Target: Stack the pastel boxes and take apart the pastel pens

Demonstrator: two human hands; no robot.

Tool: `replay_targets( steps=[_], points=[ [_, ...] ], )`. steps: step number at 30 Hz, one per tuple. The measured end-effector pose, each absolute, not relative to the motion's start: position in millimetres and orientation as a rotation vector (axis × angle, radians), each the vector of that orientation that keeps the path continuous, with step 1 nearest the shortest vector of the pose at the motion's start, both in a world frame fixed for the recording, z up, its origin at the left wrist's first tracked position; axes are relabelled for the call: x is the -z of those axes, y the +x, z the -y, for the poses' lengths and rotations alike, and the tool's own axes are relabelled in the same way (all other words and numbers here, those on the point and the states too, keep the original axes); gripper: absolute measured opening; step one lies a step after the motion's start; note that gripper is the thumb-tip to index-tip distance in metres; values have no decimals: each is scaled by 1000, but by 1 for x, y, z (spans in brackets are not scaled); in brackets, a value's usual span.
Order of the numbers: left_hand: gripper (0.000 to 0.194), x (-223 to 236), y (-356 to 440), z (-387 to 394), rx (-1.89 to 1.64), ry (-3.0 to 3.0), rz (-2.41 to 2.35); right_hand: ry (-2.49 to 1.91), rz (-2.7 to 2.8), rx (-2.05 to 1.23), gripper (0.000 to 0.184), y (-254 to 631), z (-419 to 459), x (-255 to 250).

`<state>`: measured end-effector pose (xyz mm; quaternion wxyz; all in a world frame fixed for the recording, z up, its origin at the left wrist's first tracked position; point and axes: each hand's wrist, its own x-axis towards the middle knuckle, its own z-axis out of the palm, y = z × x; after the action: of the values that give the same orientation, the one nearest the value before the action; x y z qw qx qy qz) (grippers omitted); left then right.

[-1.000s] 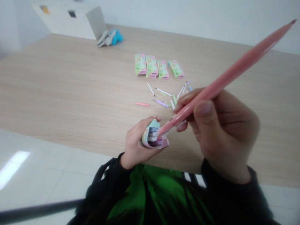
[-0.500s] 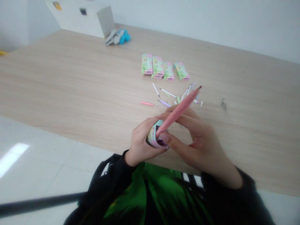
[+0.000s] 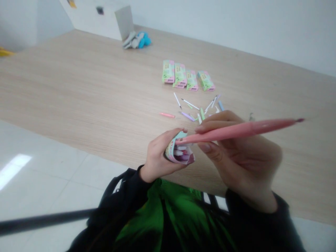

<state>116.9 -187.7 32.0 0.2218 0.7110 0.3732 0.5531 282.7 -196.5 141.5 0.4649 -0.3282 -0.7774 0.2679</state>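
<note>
A pale wood-grain table (image 3: 91,87) is spreading beneath you, pastel cartons marked "5" (image 3: 180,73) lying well beyond your fingers, loose pen parts (image 3: 187,116) nearer them. Your left hand (image 3: 159,154) is wrapping its fingers around an opened carton (image 3: 170,152); your right hand (image 3: 244,157) is pinching a pink pen (image 3: 252,128), one end resting at the opening. Compared with half a second ago, the pen is leaning further right and your right fingertips are clearing the opening, probably leaving the pen unseated.

Pink pen (image 3: 236,131), green-and-pink boxes (image 3: 180,72), black sleeves (image 3: 257,224), pale wood-grained table (image 3: 91,91).
</note>
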Motion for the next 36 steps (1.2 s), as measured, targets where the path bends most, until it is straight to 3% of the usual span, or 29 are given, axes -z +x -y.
replay_targets(
  steps=[7, 12, 20, 29, 36],
  points=[
    [50, -33, 117, 187, -1568, 1974, -953, -842, 2103, -754, 16, 277, 191, -125],
    [62, -31, 118, 185, -1615, 2005, -957, -926, 2054, -739, 27, 284, 194, -135],
    [73, -27, 116, 186, -1592, 1974, -949, -990, 2027, -754, 12, 287, 198, -153],
    [68, -28, 114, 184, -1604, 2143, -930, -1065, 2238, -577, 9, 301, 194, -186],
    [64, -28, 116, 184, -1599, 2041, -897, -1013, 2455, -757, 16, 281, 187, -157]
  ],
)
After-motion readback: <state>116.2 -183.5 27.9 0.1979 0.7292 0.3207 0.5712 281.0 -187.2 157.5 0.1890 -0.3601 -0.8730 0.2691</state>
